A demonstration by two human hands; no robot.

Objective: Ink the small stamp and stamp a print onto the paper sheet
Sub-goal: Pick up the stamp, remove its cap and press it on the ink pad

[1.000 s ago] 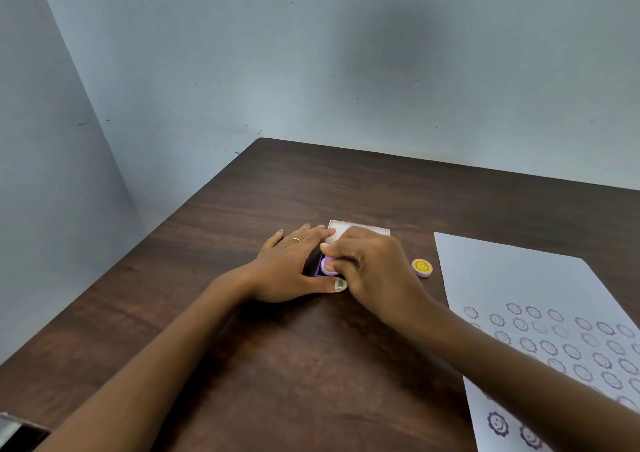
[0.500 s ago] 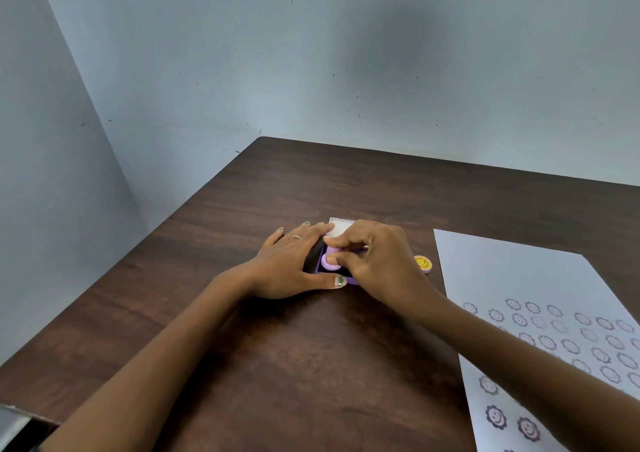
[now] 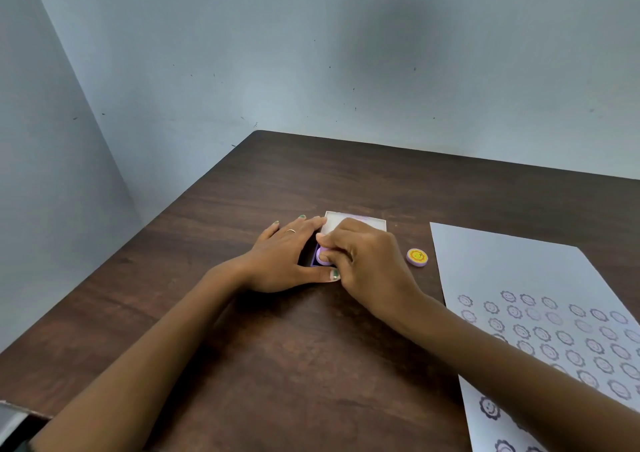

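Observation:
My right hand (image 3: pixel 367 261) pinches a small lilac stamp (image 3: pixel 322 256) and holds it down on the purple ink pad (image 3: pixel 314 261), which is mostly hidden under the fingers. The pad's open white lid (image 3: pixel 356 219) lies just behind. My left hand (image 3: pixel 284 257) rests flat on the table against the pad's left side, thumb along its near edge, fingers spread. The white paper sheet (image 3: pixel 512 271) lies to the right, with several rows of purple flower-face prints on its near half.
A small round lilac cap with a yellow smiley top (image 3: pixel 417 257) sits between the ink pad and the paper. The dark wooden table (image 3: pixel 277 365) stands in a corner, with pale walls behind and on the left.
My right hand lifted the stamp a little off the pad half a second ago and has pressed it down again. My left hand has stayed in place.

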